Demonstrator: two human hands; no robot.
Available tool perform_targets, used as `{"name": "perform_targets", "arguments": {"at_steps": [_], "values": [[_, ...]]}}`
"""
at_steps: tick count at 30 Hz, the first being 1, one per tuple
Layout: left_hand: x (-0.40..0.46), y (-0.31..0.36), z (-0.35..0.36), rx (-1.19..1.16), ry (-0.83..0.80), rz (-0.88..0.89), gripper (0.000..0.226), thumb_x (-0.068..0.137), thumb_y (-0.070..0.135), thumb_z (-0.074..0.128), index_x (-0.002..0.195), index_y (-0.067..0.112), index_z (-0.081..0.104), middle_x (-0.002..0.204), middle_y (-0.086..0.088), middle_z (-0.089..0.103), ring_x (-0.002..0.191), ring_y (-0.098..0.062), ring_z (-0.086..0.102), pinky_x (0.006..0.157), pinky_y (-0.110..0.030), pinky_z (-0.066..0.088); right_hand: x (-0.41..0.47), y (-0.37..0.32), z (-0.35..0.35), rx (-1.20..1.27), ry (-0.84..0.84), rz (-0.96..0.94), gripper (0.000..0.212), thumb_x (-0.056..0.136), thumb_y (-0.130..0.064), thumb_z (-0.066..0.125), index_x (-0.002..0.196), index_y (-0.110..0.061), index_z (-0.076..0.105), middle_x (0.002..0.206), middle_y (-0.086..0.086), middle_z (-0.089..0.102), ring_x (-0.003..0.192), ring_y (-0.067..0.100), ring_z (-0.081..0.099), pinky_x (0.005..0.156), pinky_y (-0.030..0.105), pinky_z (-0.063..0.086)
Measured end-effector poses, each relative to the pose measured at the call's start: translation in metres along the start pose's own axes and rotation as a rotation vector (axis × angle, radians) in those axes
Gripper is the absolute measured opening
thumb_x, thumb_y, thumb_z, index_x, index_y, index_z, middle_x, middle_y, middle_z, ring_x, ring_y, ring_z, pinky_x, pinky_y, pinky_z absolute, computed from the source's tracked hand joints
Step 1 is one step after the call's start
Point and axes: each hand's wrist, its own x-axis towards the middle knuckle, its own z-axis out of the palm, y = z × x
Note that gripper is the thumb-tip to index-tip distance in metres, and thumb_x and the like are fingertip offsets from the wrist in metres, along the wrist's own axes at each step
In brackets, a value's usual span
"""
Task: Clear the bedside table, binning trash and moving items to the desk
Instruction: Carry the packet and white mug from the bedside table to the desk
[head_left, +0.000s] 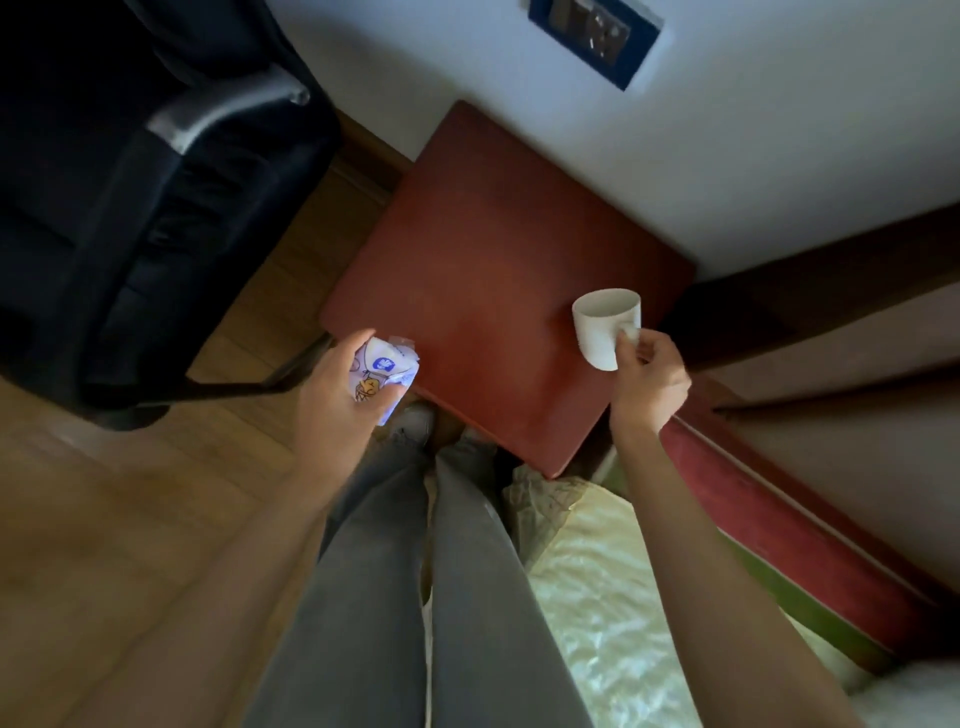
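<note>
Both hands are full. Left hand (340, 387) curls round a crumpled white plastic wrapper with blue and yellow print (382, 376), held just off the near left corner of the square reddish-brown wooden counter (483, 249), over the floor edge. Right hand (647, 379) pinches the handle of a small white ceramic cup (605, 325), thumb and fingers closed on it; the cup is tilted, its mouth turned up and away, and it sits over the counter's right edge, though whether its base touches the wood cannot be told.

Below the hands, grey trouser legs (415, 571) run down to the light shoes at the counter's near edge. A black office chair with a silver armrest (156, 182) stands to the left on the light brown wooden floor (130, 519). To the right lies a bed with a pale cream patterned cover (613, 597) and a dark red strip along its frame. A dark blue wall socket plate (597, 36) is set in the white wall behind the counter.
</note>
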Motion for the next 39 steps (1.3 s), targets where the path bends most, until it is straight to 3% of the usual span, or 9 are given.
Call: {"name": "perform_targets", "arguments": {"at_steps": [4,15,21,23,26,28,31,35,39], "values": [[-0.022,0.017,-0.031,-0.042,0.061,-0.062,0.058,0.073,0.019,0.078,0.126,0.017,0.054,0.120,-0.001,0.060,0.105,-0.010,0.055,0.087,-0.022,0.042,-0.032,-0.031,-0.027,-0.050,-0.189,-0.159,0.021,0.088,-0.033,0.064,0.090,-0.011,0.067,0.088,0.002,0.069,0.079,0.016,0.061,0.070,0.025,0.037],[-0.088,0.033,-0.133,-0.119,0.212,-0.050,0.058,0.076,0.020,0.075,0.128,0.020,0.051,0.112,-0.002,0.057,0.095,-0.011,0.055,0.078,-0.022,0.045,-0.137,-0.121,-0.070,-0.125,-0.543,-0.639,0.014,0.086,-0.026,0.069,0.091,-0.013,0.066,0.089,-0.003,0.068,0.078,0.011,0.059,0.069,0.029,0.045],[-0.145,-0.012,-0.195,-0.104,0.302,-0.094,0.056,0.079,0.029,0.073,0.129,0.020,0.050,0.111,-0.003,0.059,0.094,-0.013,0.057,0.077,-0.029,0.051,-0.205,-0.160,-0.068,-0.151,-0.682,-0.830,0.016,0.085,-0.026,0.069,0.092,-0.012,0.068,0.089,-0.001,0.069,0.077,0.012,0.060,0.068,0.027,0.046],[-0.171,-0.033,-0.217,-0.122,0.341,-0.121,0.056,0.079,0.027,0.073,0.129,0.017,0.050,0.111,-0.004,0.058,0.093,-0.013,0.057,0.076,-0.024,0.048,-0.237,-0.171,-0.065,-0.144,-0.698,-0.903,0.017,0.086,-0.027,0.068,0.093,-0.012,0.067,0.089,-0.002,0.069,0.077,0.011,0.060,0.066,0.025,0.048],[-0.214,-0.064,-0.249,-0.151,0.399,-0.167,0.054,0.079,0.024,0.073,0.128,0.015,0.051,0.109,-0.003,0.058,0.092,-0.011,0.055,0.071,-0.009,0.039,-0.288,-0.182,-0.063,-0.125,-0.706,-0.970,0.017,0.087,-0.029,0.067,0.096,-0.014,0.065,0.090,-0.004,0.066,0.078,0.005,0.057,0.063,0.009,0.040],[-0.244,-0.085,-0.273,-0.191,0.444,-0.189,0.054,0.079,0.021,0.073,0.128,0.012,0.052,0.111,-0.005,0.059,0.092,-0.011,0.056,0.070,-0.007,0.039,-0.325,-0.189,-0.062,-0.099,-0.714,-0.983,0.018,0.087,-0.031,0.066,0.097,-0.016,0.064,0.091,-0.007,0.065,0.079,0.002,0.055,0.062,0.006,0.037],[-0.285,-0.114,-0.308,-0.253,0.495,-0.192,0.052,0.079,0.021,0.073,0.127,0.013,0.053,0.112,-0.003,0.060,0.094,-0.011,0.057,0.073,-0.008,0.041,-0.380,-0.202,-0.060,-0.059,-0.735,-1.051,0.019,0.088,-0.031,0.065,0.099,-0.016,0.062,0.093,-0.006,0.064,0.080,0.002,0.055,0.065,0.010,0.041],[-0.327,-0.148,-0.351,-0.289,0.575,-0.209,0.051,0.079,0.019,0.073,0.126,0.012,0.054,0.111,0.001,0.058,0.095,-0.009,0.056,0.071,0.001,0.039,-0.449,-0.219,-0.049,0.011,-0.773,-1.090,0.016,0.088,-0.028,0.065,0.099,-0.018,0.061,0.094,-0.005,0.064,0.082,0.008,0.060,0.068,0.027,0.053],[-0.356,-0.179,-0.386,-0.362,0.624,-0.235,0.048,0.078,0.023,0.075,0.122,0.017,0.057,0.110,0.000,0.061,0.093,-0.011,0.060,0.073,-0.006,0.043,-0.504,-0.235,-0.038,0.046,-0.837,-1.143,0.017,0.088,-0.029,0.065,0.102,-0.019,0.061,0.097,-0.006,0.063,0.085,0.007,0.060,0.068,0.021,0.051]]}}
